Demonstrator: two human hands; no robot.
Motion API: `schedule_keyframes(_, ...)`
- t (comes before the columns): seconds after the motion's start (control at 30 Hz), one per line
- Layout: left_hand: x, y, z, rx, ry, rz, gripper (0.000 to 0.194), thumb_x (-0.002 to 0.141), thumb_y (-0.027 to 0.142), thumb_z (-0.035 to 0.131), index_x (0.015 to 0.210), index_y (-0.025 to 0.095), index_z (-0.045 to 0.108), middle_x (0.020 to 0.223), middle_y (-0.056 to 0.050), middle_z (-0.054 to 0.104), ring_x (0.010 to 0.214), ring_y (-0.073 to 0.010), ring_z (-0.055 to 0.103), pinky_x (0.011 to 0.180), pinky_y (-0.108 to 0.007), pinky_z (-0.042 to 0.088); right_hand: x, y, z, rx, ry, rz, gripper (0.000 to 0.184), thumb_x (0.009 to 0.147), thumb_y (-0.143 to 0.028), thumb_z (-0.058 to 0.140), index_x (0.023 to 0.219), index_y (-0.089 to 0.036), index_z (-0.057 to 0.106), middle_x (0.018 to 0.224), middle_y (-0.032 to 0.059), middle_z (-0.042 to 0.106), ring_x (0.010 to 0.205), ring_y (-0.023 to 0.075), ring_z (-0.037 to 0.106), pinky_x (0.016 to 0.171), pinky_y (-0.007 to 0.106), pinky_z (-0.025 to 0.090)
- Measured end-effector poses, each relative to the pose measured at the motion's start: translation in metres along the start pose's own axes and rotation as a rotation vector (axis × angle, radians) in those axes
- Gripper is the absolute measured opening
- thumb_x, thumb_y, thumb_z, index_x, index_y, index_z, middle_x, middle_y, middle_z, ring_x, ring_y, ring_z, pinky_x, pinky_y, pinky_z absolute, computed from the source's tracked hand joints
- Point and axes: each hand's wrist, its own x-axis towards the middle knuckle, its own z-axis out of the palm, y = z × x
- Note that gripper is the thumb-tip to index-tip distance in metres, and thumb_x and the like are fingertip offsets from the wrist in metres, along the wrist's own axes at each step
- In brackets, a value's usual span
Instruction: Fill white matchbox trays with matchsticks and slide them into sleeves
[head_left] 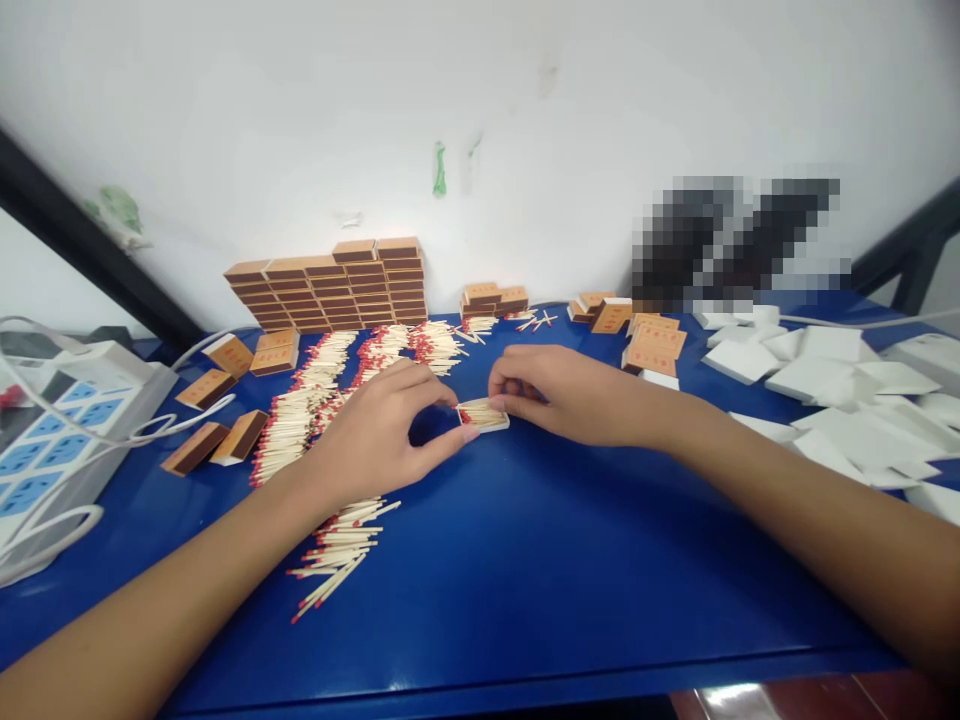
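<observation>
A small white matchbox tray [491, 425] with red-tipped matches [480, 411] lying in it is between my hands, just above or on the blue table. My left hand [390, 425] pinches the tray's left end between thumb and fingers. At its right end my right hand [544, 393] has its fingers bent and pressed together at the matches; whether it grips the matches or the tray's edge is hidden. Long rows of loose matches [285, 435] lie beside and behind my left hand, and a smaller spread of matches [345, 545] lies nearer, by my left forearm.
A wall of stacked matchboxes [337, 290] stands at the back left. Loose matchboxes [652, 345] lie right of centre, others [193, 448] at left. White empty trays [825, 370] are heaped at right. A power strip [67, 430] with white cables lies on the left.
</observation>
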Motion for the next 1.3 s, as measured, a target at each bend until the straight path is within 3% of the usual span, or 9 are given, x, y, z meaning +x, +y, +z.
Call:
schedule_keyframes(0.2,0.000,0.000,0.002,-0.035,-0.022,0.012,0.018,0.105,0.036,0.065,0.101,0.021,0.074,0.099,-0.007,0.075,0.098,-0.0241,0.068,0.089,-0.040,0.053,-0.003,0.000,-0.003,0.042,-0.057,0.079,0.019,0.110,-0.031,0.046,0.116,-0.023,0.062,0.112,0.0096,0.075,0.096,0.0242,0.067,0.081,0.035,0.046)
schedule_keyframes(0.33,0.000,0.000,0.003,-0.027,0.005,0.036,0.014,0.105,0.030,0.064,0.100,0.020,0.074,0.097,-0.006,0.075,0.093,-0.0223,0.068,0.085,-0.038,0.052,-0.004,-0.004,-0.002,0.057,-0.129,0.137,0.020,0.110,-0.028,0.046,0.123,-0.023,0.060,0.099,0.0067,0.076,0.086,0.0231,0.067,0.072,0.033,0.042)
schedule_keyframes(0.5,0.000,0.000,0.004,-0.066,0.023,0.013,0.014,0.105,0.028,0.064,0.096,0.021,0.072,0.092,-0.003,0.075,0.089,-0.0204,0.068,0.081,-0.035,0.051,-0.004,-0.012,0.002,0.053,-0.130,0.148,0.022,0.110,-0.041,0.050,0.121,-0.024,0.060,0.087,0.0043,0.074,0.079,0.0229,0.065,0.066,0.033,0.039)
schedule_keyframes(0.63,0.002,0.001,0.005,-0.139,0.011,-0.070,0.021,0.104,0.032,0.067,0.086,0.021,0.069,0.085,-0.001,0.072,0.082,-0.0183,0.065,0.076,-0.033,0.049,-0.004,-0.021,0.009,0.005,-0.104,0.160,0.027,0.106,-0.046,0.059,0.120,-0.023,0.057,0.087,0.0039,0.074,0.075,0.0224,0.063,0.063,0.033,0.035)
schedule_keyframes(0.87,0.002,0.001,0.009,-0.196,0.032,-0.096,0.027,0.100,0.032,0.073,0.077,0.020,0.065,0.078,0.001,0.067,0.078,-0.0163,0.060,0.073,-0.032,0.044,-0.005,-0.026,0.017,0.077,-0.115,0.113,0.027,0.109,-0.042,0.051,0.127,-0.021,0.052,0.080,0.0008,0.069,0.070,0.0212,0.060,0.062,0.032,0.035)
schedule_keyframes(1.1,0.002,0.004,0.005,-0.161,0.015,-0.101,0.019,0.101,0.037,0.069,0.090,0.022,0.068,0.086,-0.001,0.070,0.085,-0.0196,0.063,0.080,-0.036,0.047,-0.005,-0.024,0.015,0.094,-0.109,0.124,0.027,0.108,-0.030,0.049,0.134,-0.021,0.053,0.085,0.0015,0.072,0.072,0.0218,0.062,0.066,0.033,0.036)
schedule_keyframes(1.3,-0.001,0.003,0.004,-0.085,-0.037,-0.070,0.010,0.096,0.031,0.067,0.099,0.021,0.067,0.093,-0.002,0.068,0.093,-0.0224,0.063,0.085,-0.038,0.048,-0.002,-0.027,0.010,0.102,-0.124,0.123,0.020,0.109,-0.027,0.048,0.121,-0.022,0.063,0.080,0.0004,0.070,0.073,0.0204,0.060,0.068,0.032,0.035)
